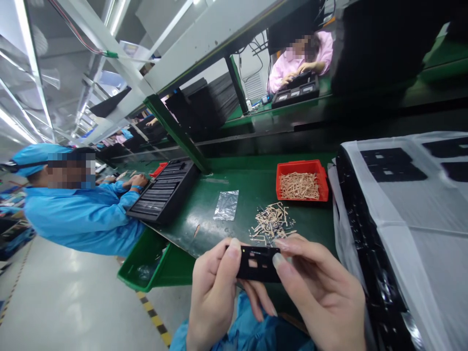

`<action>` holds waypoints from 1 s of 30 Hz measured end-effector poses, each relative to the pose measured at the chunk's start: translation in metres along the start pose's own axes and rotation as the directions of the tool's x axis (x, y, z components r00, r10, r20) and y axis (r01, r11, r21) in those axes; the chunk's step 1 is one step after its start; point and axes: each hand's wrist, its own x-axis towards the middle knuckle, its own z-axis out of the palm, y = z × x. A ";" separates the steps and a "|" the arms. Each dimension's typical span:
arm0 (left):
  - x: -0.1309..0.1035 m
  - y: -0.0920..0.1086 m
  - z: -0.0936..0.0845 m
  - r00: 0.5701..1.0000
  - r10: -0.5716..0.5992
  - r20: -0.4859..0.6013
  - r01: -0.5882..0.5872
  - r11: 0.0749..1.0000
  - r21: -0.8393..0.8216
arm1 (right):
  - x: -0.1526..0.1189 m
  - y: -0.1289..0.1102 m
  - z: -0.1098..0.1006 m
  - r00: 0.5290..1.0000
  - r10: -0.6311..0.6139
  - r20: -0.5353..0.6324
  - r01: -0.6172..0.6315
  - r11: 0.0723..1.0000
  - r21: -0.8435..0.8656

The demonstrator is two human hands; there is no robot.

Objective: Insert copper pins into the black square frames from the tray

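A flat black rectangular part (260, 274) with small square cut-outs is held up between my two hands, above the near edge of the green bench. My left hand (215, 287) pinches its left end, thumb on the face and fingers behind. At the right end, my right hand (321, 292) grips the same part between thumb and fingers. Just beyond it lies a loose pile of small tan strips and dark bits (272, 222). Behind the pile stands a red bin (302, 196) full of similar tan strips. What the fingers do behind the part is hidden.
A clear plastic bag (226, 205) lies on the green bench (215, 183). Black trays with white film (413, 195) are stacked at right. A black slotted tray (161, 192) sits at left, above a green bin (146, 268), beside a co-worker in blue (84, 214). Another person in pink works opposite.
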 end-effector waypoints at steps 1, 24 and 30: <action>-0.001 0.000 0.000 1.000 0.007 -0.005 -0.007 1.000 0.001 | 0.000 -0.001 0.000 1.000 -0.003 0.007 0.003 1.000 0.002; -0.007 -0.017 0.027 0.913 0.236 -0.332 -0.226 0.972 0.071 | -0.010 0.004 -0.002 0.991 -0.132 0.023 0.134 0.986 -0.095; -0.009 -0.013 0.029 0.858 0.301 -0.416 -0.196 0.941 0.276 | -0.018 0.002 0.000 0.990 -0.140 0.005 0.140 0.980 -0.145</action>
